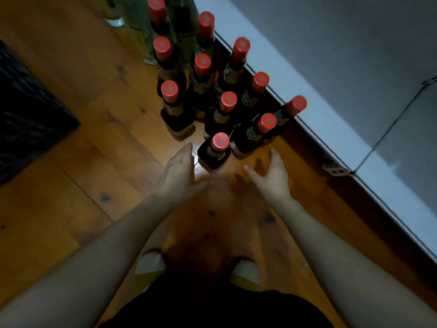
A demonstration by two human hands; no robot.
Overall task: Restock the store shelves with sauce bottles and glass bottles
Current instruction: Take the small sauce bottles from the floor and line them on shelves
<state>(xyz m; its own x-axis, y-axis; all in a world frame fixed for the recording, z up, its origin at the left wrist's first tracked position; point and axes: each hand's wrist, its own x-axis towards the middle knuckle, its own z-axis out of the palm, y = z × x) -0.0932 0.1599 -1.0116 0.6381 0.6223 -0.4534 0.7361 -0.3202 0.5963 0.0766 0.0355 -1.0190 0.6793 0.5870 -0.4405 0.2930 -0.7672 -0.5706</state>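
both hands are released, fingers straight, holding nothing. the left hand [177, 171] is just beside the nearest sauce bottle [216, 147], which stands upright on the wooden floor [82, 174] at the front of a cluster of red-capped sauce bottles [202, 74]. the right hand [272, 178] is near it on the other side, apart. clear glass bottles [142, 31] stand behind the cluster, and what looks like a pale shelf [331, 133] runs along the right. i judge a hand should close round the bottle's body, not the cap, and lift straight up, since the neighbours stand close and a sideways pull could topple them. blur hides whether the left fingers touch the bottle.
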